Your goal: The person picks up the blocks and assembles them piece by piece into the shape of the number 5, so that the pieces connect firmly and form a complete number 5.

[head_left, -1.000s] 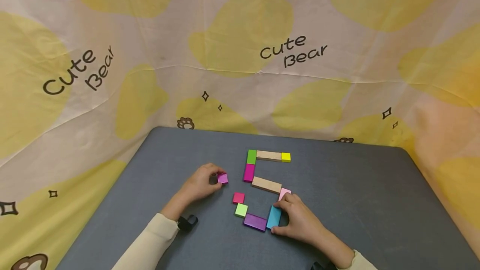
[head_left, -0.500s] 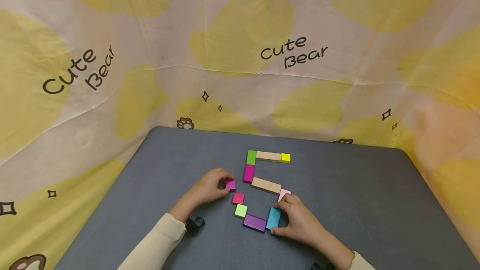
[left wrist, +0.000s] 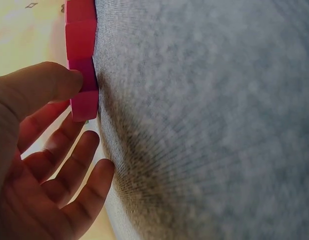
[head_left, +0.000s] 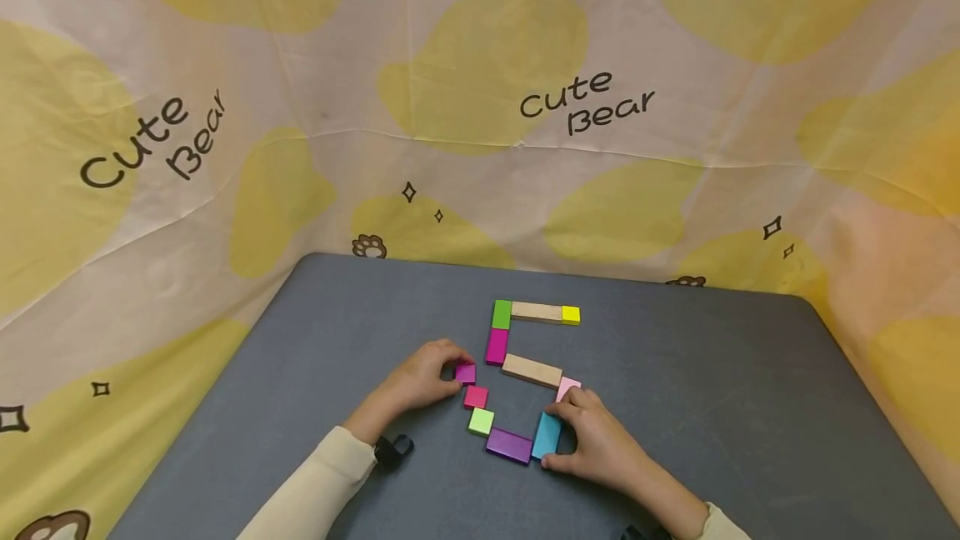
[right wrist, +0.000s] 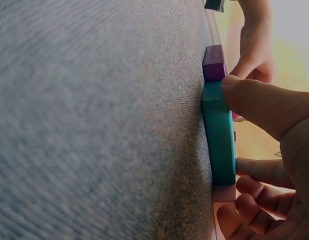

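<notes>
My left hand (head_left: 425, 377) pinches a small magenta block (head_left: 466, 374) between thumb and fingers, low on the table. The block's near corner is right at a red-pink block (head_left: 476, 397); in the left wrist view the red-pink block (left wrist: 80, 37) stands directly beyond it. My right hand (head_left: 597, 438) holds a blue block (head_left: 547, 435) by its two ends, thumb at the near end and index finger at the far one. A light pink block (head_left: 568, 388) lies at the blue block's far end, and a purple block (head_left: 509, 446) meets its near end.
A lime block (head_left: 482, 421) lies between the red-pink and purple ones. Farther back, a wooden block (head_left: 532, 370), a magenta oblong (head_left: 497, 346), a green block (head_left: 502, 314), another wooden strip (head_left: 536, 312) and a yellow cube (head_left: 571, 315) continue the line on the grey table (head_left: 697, 373).
My left hand has moved right and slightly nearer with the magenta block, bringing it up to the red-pink block. The right hand has stayed at the blue block.
</notes>
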The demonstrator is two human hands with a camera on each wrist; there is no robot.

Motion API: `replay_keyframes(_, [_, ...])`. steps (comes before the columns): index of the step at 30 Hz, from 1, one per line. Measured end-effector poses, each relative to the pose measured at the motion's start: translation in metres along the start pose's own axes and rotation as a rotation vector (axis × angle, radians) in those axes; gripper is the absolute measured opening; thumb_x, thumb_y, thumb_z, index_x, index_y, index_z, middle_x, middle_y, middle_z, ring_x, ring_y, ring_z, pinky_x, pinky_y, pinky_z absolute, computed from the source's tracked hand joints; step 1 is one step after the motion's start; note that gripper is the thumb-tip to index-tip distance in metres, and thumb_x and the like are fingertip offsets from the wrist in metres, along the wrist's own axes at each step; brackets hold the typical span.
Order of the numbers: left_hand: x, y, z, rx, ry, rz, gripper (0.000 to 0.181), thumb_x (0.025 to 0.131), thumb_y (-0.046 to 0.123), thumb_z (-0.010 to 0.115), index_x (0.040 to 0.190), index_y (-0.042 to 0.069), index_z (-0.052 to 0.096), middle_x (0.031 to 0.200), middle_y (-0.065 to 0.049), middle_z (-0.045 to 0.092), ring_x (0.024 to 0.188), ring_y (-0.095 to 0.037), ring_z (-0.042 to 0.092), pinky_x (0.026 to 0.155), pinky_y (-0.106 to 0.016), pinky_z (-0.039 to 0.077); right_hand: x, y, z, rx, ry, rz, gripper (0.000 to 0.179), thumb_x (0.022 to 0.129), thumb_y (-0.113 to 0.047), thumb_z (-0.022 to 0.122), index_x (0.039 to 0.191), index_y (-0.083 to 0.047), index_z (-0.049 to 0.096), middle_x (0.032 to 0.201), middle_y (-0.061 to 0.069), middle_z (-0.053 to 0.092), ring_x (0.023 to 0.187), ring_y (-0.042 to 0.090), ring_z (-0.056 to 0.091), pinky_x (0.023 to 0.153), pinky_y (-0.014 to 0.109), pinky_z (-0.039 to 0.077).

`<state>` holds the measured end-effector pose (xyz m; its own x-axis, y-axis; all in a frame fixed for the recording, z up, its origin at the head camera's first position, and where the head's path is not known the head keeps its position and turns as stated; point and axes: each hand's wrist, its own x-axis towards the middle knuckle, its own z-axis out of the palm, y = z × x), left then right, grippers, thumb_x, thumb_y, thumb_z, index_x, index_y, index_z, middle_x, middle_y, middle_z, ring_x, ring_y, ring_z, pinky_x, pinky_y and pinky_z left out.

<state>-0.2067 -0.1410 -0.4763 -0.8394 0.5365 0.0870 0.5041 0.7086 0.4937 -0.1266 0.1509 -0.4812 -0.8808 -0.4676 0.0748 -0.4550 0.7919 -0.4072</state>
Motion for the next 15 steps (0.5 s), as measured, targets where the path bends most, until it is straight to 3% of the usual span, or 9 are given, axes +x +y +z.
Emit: replay_keyframes(15, [-0.0001,0.0006,-0.0019,0.019,-0.014,0.036,0.030,0.081,0.010,0.072,0.111,0.012,0.070,0.104,-0.002,0.066,0.100,-0.017,0.060,0.090,-0.038,0.049,0.0000,0.0016,-0.0018,0.003,0.006,-0.004,0.061,0.065,-0.048,0.084,0.111,-0.010,0.069,0.100,-0.005,0.055,0.094,0.010,0.045,0.079,0.031,0.048])
